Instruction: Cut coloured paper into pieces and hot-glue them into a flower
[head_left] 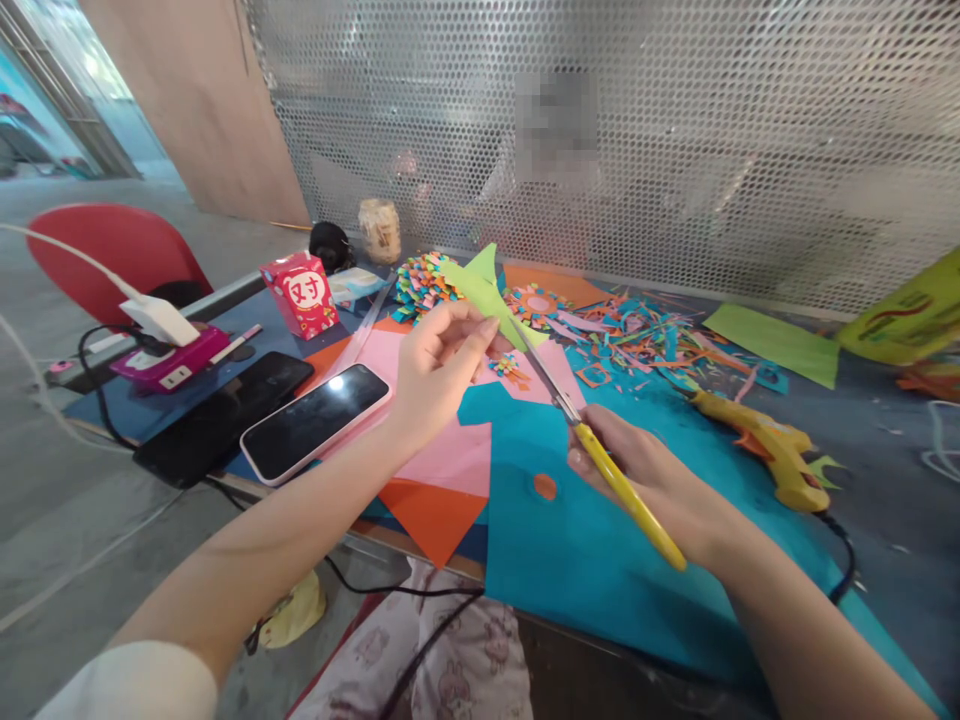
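Observation:
My left hand [448, 365] pinches a piece of light green paper [480, 285] between thumb and fingers, above the table. Yellow-handled scissors [619, 490] are gripped in my right hand [637, 460], their blades pointing up and left to the edge of the green paper. Whether the blades are parted I cannot tell. Below my hands lie pink paper [450, 450] and a large blue sheet [585, 560] with a small round hole showing orange. A small multicoloured paper piece [510, 370] rests just under the blades.
Paper scraps [645, 335] are heaped behind my right hand, beside a yellow glue gun [765, 445] with a black cord. To the left are a phone [315, 425], a black power bank or phone [225, 420], a purple power strip [169, 365] and a red box [300, 293]. A perforated metal screen [675, 150] stands behind.

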